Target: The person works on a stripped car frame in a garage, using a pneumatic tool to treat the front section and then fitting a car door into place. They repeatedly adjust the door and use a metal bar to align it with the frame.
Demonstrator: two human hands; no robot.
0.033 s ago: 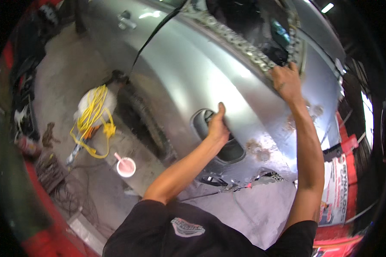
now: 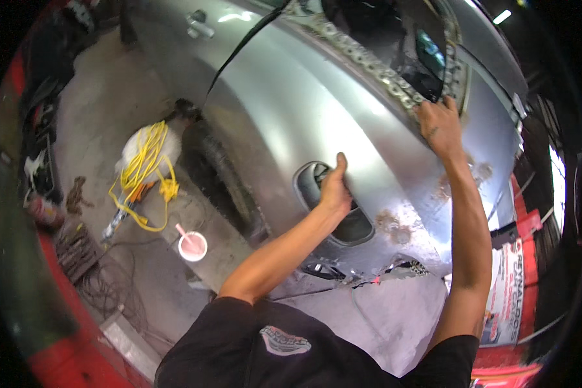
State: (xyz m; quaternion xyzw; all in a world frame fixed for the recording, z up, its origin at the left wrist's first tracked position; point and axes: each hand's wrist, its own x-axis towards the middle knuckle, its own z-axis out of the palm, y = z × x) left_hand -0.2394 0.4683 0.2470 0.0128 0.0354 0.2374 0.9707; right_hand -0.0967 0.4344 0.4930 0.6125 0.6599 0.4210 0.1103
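A silver car body panel (image 2: 297, 110) spans the middle of the head view. My left hand (image 2: 335, 189) grips the edge of a black-lined oval recess (image 2: 355, 230) in it. The thumb points up on the outside, and the other fingers curl inward, partly out of sight. Higher up, my right hand (image 2: 441, 126) is closed over the lower corner of a glassless window opening (image 2: 394, 81) with a rough, pale rim. Its fingertips are hidden behind that edge. Brownish sanded patches (image 2: 394, 226) mark the panel between my arms. Below them, the panel's lower edge is ragged.
A dark wheel (image 2: 216, 174) sits left of my hands. On the floor are a coiled yellow cord (image 2: 145, 155), a white cup of pink paste (image 2: 193, 247) with a stick in it, and dark hoses (image 2: 110, 284). A black strap (image 2: 246, 42) hangs across the car. A printed banner (image 2: 506, 291) stands at right.
The whole view has shifted slightly, so the car and floor things appear a little further right and lower. Both hands keep their places on the car.
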